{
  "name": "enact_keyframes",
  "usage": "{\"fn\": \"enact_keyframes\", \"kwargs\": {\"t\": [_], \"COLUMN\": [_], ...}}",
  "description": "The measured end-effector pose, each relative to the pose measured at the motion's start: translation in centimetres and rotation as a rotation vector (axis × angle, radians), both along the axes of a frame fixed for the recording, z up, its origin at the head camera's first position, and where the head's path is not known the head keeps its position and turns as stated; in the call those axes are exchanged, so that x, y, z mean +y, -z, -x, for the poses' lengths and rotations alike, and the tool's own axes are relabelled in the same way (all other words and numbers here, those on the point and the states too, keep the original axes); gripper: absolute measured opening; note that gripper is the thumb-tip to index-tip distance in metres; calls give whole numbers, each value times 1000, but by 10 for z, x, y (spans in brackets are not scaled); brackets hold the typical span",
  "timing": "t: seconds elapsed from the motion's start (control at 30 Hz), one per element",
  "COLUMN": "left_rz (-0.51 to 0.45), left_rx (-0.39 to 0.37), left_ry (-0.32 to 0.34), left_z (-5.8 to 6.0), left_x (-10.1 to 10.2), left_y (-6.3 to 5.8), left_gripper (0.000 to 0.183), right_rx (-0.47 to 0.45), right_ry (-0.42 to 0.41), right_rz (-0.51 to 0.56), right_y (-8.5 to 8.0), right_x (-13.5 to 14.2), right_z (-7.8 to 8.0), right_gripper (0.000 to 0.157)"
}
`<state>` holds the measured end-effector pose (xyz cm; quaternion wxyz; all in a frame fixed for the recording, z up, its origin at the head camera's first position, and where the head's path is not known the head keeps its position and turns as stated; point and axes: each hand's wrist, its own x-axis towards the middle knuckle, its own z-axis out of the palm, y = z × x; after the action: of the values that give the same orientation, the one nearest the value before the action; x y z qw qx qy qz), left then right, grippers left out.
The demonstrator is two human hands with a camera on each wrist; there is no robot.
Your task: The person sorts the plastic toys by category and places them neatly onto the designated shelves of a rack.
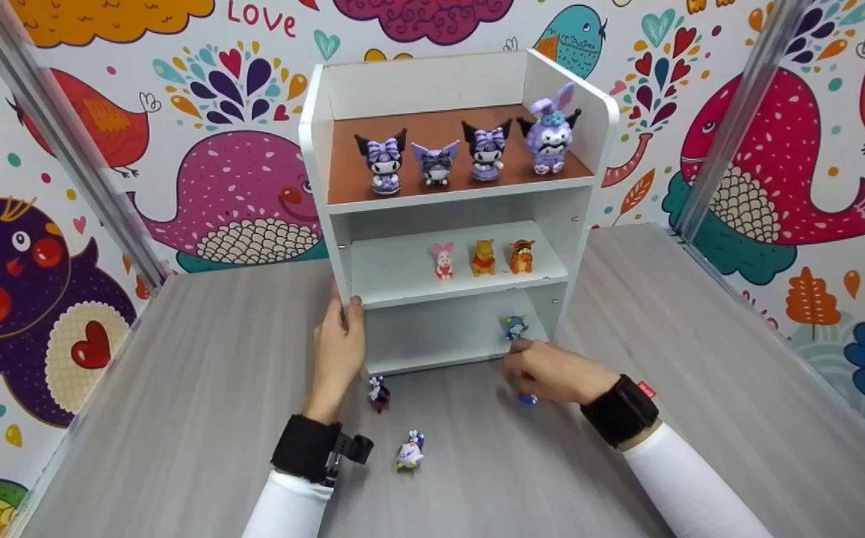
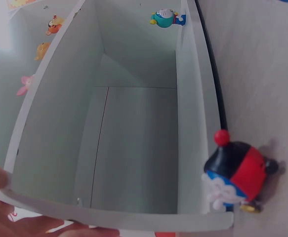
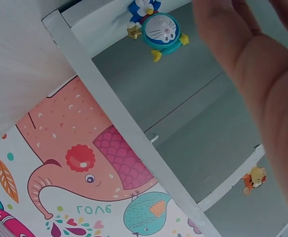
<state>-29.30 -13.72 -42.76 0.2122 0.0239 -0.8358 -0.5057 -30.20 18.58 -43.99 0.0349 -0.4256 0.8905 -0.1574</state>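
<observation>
My left hand (image 1: 339, 347) grips the left side panel of a white toy shelf (image 1: 470, 288), thumb at the front edge and fingers along the outside. In the left wrist view its fingers (image 2: 40, 226) lie along that panel. Beside the front of the bottom board is my right hand (image 1: 552, 370), fingers loosely bent, fingertips partly hidden. A small blue cat figurine in a teal hat (image 3: 161, 29) stands on that board at the right, apart from the hand. Below the hand, another blue figurine (image 1: 527, 399) shows partly on the table.
Three small figurines, pink pig (image 1: 443, 261), yellow bear (image 1: 483, 258) and orange tiger (image 1: 521, 257), stand on the middle board. Several purple figurines (image 1: 487, 153) line the top. A red-and-black figurine (image 2: 242, 170) and a white one (image 1: 410, 451) lie on the table (image 1: 216, 418).
</observation>
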Motion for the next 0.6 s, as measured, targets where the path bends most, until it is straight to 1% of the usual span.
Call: {"fn": "enact_keyframes", "kwargs": {"t": [0.17, 0.27, 0.4, 0.43, 0.57, 0.6], "left_rz": [-4, -12, -7, -5, -3, -4], "left_rx": [3, -1, 3, 2, -3, -2], "left_ry": [2, 1, -3, -6, -9, -6], "left_z": [1, 1, 1, 1, 1, 1], "left_x": [0, 0, 0, 0, 0, 0], "left_y": [0, 0, 0, 0, 0, 0], "left_gripper": [51, 48, 46, 46, 43, 43], "right_rx": [78, 102, 101, 100, 90, 93], "right_ry": [-51, -66, -48, -40, -8, -7], "right_rz": [24, 35, 21, 13, -19, -26], "right_y": [5, 6, 6, 6, 5, 5], "right_x": [-1, -2, -3, -3, -3, -2], "right_z": [3, 3, 2, 2, 1, 2], "right_gripper": [17, 18, 7, 7, 20, 21]}}
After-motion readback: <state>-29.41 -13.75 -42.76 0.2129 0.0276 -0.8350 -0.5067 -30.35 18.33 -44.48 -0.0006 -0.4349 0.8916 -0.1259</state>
